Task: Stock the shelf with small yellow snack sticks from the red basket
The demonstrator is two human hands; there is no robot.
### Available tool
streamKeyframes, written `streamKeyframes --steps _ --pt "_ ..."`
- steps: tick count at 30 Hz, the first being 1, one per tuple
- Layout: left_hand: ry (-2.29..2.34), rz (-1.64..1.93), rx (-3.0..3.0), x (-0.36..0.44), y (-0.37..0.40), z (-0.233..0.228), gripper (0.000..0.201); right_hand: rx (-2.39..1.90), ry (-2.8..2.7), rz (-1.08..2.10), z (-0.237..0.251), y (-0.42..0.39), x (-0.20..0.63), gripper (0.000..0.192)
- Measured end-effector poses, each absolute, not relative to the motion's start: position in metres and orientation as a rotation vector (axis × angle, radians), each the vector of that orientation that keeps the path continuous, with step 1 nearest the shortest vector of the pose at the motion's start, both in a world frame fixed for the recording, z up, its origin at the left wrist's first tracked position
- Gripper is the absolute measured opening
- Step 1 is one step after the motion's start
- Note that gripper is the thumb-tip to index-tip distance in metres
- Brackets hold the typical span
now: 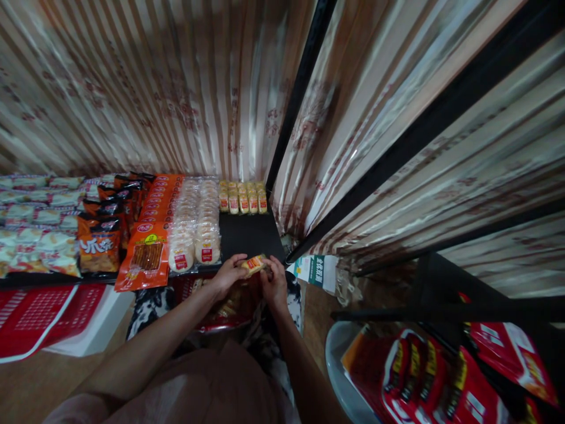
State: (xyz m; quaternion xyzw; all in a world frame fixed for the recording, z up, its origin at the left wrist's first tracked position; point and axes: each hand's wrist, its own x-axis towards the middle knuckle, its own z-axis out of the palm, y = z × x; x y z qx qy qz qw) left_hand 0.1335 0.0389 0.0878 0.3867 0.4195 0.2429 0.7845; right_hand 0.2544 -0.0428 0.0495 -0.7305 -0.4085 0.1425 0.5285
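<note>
A small yellow wrapped snack pack (pixel 253 264) with a red label is held between my two hands, just in front of the black shelf (pixel 247 232). My left hand (pixel 231 273) has its fingers closed on the pack's left end. The right end is gripped by the fingers of my right hand (pixel 274 284). Below my hands a red-rimmed container (pixel 227 325) holds more wrapped snacks, partly hidden by my left forearm. Similar small yellow packs (pixel 242 198) stand in rows at the back right of the shelf.
Left of these are rows of round white wrapped cakes (pixel 207 235), orange snack bags (pixel 145 250) and black-orange bags (pixel 99 241). A red basket (pixel 48 321) stands at lower left. Black posts (pixel 304 82) rise by the curtain (pixel 198 88). A pale tub (pixel 338 359) with red bags is at lower right.
</note>
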Motion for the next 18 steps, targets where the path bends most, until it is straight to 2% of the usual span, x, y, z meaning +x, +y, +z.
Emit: streamKeyframes --steps 14,18 --pt "0.908 0.585 1.018 0.15 0.043 0.087 0.035 -1.615 -0.911 0.431 0.069 -0.015 0.255 0.024" --pt "0.945 0.693 1.056 0.155 0.046 0.089 0.03 -1.483 -0.82 0.528 0.061 -0.009 0.252 0.034"
